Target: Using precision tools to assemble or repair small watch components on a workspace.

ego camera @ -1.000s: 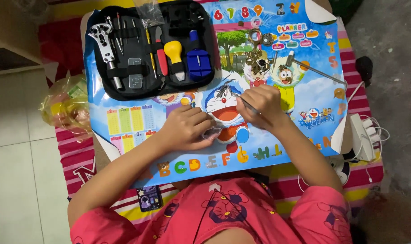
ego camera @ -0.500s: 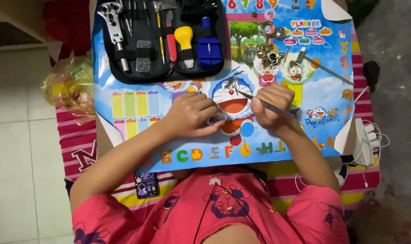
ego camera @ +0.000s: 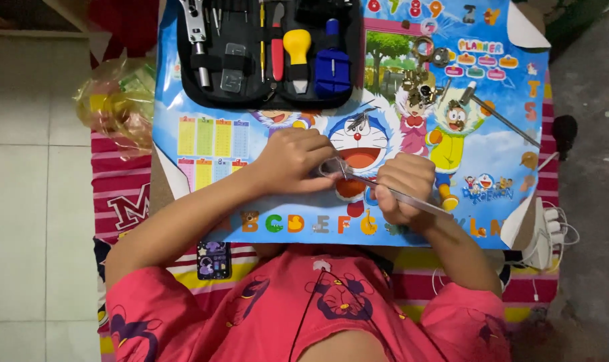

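The left hand (ego camera: 292,161) pinched a small silvery metal part (ego camera: 331,167) while, at three o'clock, the right hand (ego camera: 401,191) gripped slim steel tweezers (ego camera: 412,198), best kept steady.

A black tool case (ego camera: 267,94) lies open at the top of the frame, holding a yellow-handled tool (ego camera: 296,47), a red-handled tool (ego camera: 277,57) and a blue block (ego camera: 332,70). It rests on a blue cartoon poster (ego camera: 505,141). A crumpled yellow bag (ego camera: 117,100) sits at the left edge. Loose metal parts (ego camera: 422,67) lie at upper centre, and a white power strip (ego camera: 544,238) at lower right.
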